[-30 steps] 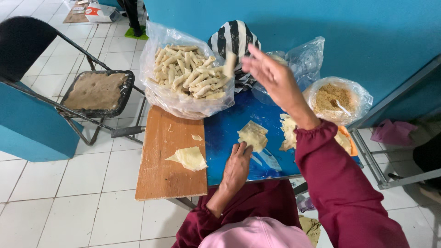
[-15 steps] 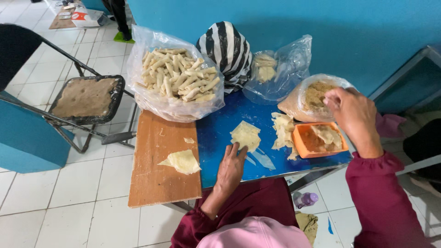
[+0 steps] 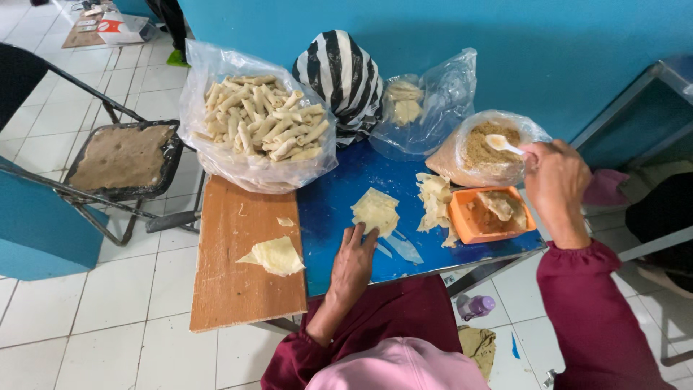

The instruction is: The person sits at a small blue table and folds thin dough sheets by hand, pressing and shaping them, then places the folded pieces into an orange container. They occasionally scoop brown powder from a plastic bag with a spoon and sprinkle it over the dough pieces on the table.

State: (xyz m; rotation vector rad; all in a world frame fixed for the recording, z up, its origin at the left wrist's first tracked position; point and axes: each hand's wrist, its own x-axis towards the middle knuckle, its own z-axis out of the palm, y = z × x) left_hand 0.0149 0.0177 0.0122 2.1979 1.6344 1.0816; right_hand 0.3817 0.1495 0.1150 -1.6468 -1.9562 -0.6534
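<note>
My left hand [image 3: 354,261] rests flat on the blue table [image 3: 339,209], its fingertips touching the near edge of a pale square wrapper [image 3: 375,211]. My right hand [image 3: 554,179] grips a white spoon [image 3: 503,144] whose bowl dips into a clear bag of brown crumbly filling [image 3: 476,155]. Just below that bag sits an orange square tub [image 3: 491,214] holding some filling and a wrapper scrap. A small stack of wrappers [image 3: 434,201] lies between the tub and the single wrapper.
A big clear bag of rolled pastries [image 3: 261,126] stands at the back left. A striped bag [image 3: 343,76] and a clear bag of wrappers [image 3: 422,101] stand behind. A folded wrapper [image 3: 276,256] lies on the wooden board [image 3: 238,289]. A metal chair [image 3: 119,159] stands left.
My right hand swung from above the pastry bag over to the right and now holds the spoon in the filling bag. The left hand stayed by the wrapper.
</note>
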